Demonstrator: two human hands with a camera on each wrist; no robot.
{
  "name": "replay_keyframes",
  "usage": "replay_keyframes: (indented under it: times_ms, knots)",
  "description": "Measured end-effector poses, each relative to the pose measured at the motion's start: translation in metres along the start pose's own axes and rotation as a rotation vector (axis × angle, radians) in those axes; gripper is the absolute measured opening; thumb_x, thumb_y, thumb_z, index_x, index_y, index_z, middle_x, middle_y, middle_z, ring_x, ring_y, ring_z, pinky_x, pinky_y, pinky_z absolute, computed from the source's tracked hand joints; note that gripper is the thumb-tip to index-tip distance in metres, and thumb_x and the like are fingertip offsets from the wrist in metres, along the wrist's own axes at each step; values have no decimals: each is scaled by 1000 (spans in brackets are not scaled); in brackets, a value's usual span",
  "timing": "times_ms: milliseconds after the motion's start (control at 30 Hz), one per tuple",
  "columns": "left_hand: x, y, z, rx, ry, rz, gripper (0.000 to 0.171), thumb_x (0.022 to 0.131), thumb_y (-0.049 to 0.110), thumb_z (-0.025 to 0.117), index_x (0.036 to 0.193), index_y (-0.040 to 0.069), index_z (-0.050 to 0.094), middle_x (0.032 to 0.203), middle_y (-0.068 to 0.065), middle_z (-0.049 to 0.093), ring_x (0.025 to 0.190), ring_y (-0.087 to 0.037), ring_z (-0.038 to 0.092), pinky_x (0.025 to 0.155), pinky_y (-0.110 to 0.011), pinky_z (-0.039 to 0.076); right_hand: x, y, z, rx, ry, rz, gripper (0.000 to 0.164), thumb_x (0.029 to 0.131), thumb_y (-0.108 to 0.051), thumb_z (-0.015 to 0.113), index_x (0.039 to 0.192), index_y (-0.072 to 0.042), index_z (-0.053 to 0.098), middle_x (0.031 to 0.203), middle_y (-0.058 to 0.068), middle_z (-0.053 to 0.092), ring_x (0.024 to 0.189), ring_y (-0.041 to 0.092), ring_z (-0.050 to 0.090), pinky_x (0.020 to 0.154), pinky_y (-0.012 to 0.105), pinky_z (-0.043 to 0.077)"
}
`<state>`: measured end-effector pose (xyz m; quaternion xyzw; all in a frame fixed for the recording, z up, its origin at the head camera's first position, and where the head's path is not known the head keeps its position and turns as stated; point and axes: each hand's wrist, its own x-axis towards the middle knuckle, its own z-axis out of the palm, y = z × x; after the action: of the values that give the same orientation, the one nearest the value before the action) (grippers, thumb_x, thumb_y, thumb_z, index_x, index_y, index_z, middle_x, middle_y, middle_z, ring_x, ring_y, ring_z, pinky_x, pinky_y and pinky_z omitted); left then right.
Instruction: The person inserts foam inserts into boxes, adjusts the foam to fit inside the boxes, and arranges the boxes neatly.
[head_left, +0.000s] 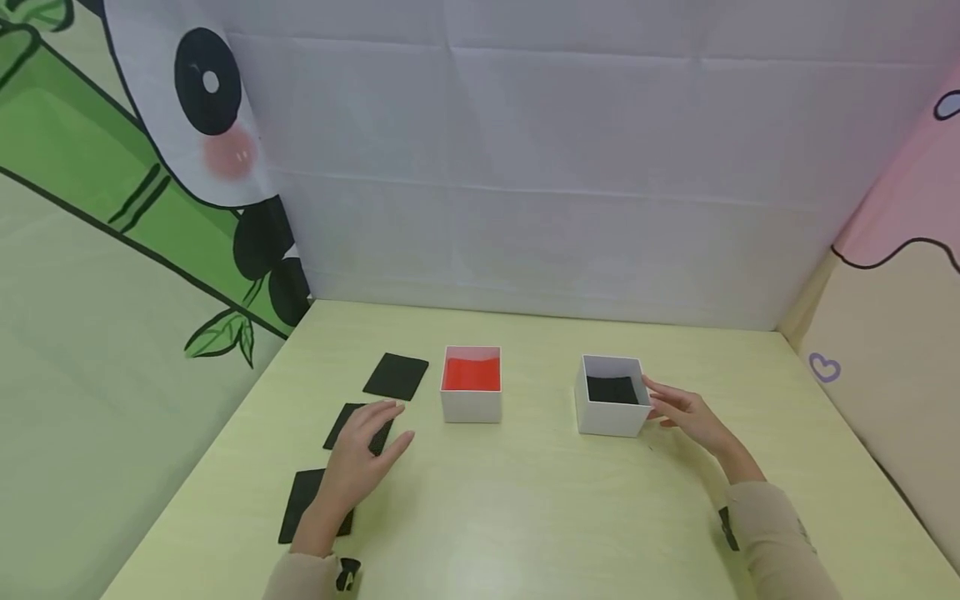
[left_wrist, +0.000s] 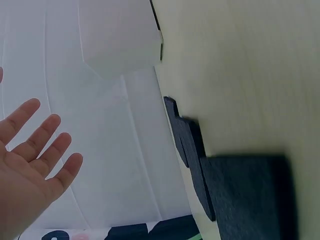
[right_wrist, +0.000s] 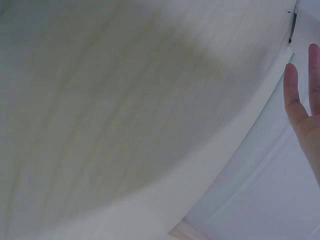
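Observation:
My left hand [head_left: 356, 454], fingers spread and holding nothing, hovers over the left side of the table. Below and beyond it lie three flat black squares: a far one [head_left: 396, 377], a middle one [head_left: 341, 423] partly covered by the hand, and a near one [head_left: 300, 500] partly behind the wrist. My right hand [head_left: 696, 421] is at the right side of a white open box [head_left: 613, 422], its extended fingers seeming to touch the wall. Black material [head_left: 611, 390] lies inside that box. Another white box [head_left: 471, 408], holding something flat and red [head_left: 471, 375], stands left of it.
The boxes and squares share a pale wooden table [head_left: 525, 500]. A white cloth [head_left: 525, 167] hangs along its far edge. Printed cloths with a green bamboo pattern [head_left: 82, 142] at left and a pink pattern [head_left: 907, 183] at right flank the table.

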<state>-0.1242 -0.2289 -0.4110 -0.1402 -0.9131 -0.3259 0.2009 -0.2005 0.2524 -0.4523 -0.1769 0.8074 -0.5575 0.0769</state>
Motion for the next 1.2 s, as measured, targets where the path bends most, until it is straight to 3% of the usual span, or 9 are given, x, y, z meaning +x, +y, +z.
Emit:
replay_keyframes:
  times_ms: [233, 400, 500, 800, 1033, 1200]
  knots:
    - [-16, -19, -20, 54, 9, -3, 38, 76, 19, 71, 109, 2, 62, 111, -15, 57, 109, -33, 46, 87, -52, 35, 0, 0, -1, -5, 7, -2, 44, 93, -11, 47, 131, 6, 33, 120, 27, 49, 85, 16, 62, 70, 39, 48]
    - [-20, -28, -31, 91, -32, -32, 40, 79, 23, 68, 112, 2, 60, 113, -17, 55, 109, -33, 44, 88, -53, 34, 0, 2, -2, 1, 12, -3, 43, 93, -11, 47, 131, 5, 34, 119, 14, 55, 85, 17, 62, 70, 39, 48]
    - [-23, -32, -34, 106, -80, -65, 43, 80, 25, 67, 114, 1, 59, 115, -18, 54, 111, -34, 43, 89, -54, 32, 0, 3, -2, 5, 11, -3, 43, 93, -12, 47, 131, 5, 34, 118, 6, 56, 85, 17, 62, 71, 38, 48]
    - [-31, -42, -42, 152, -248, -130, 50, 81, 32, 64, 121, 2, 55, 122, -22, 48, 114, -39, 39, 87, -58, 32, 0, 3, -1, 6, 7, -9, 43, 93, -11, 47, 132, 3, 34, 117, 3, 57, 86, 18, 62, 71, 39, 48]
    - [-39, -55, -54, 209, -362, -146, 51, 79, 41, 64, 119, 10, 59, 125, -25, 43, 114, -44, 38, 84, -61, 32, 0, 4, -1, -8, 2, -14, 43, 94, -11, 46, 133, 3, 33, 117, 14, 56, 86, 18, 62, 71, 38, 48]
    - [-44, -62, -61, 206, -463, -178, 62, 72, 46, 68, 121, 11, 57, 127, -29, 38, 113, -49, 35, 79, -65, 31, -1, 5, -1, 16, -11, -24, 43, 94, -10, 45, 133, 2, 33, 113, 2, 59, 86, 20, 62, 70, 38, 48]
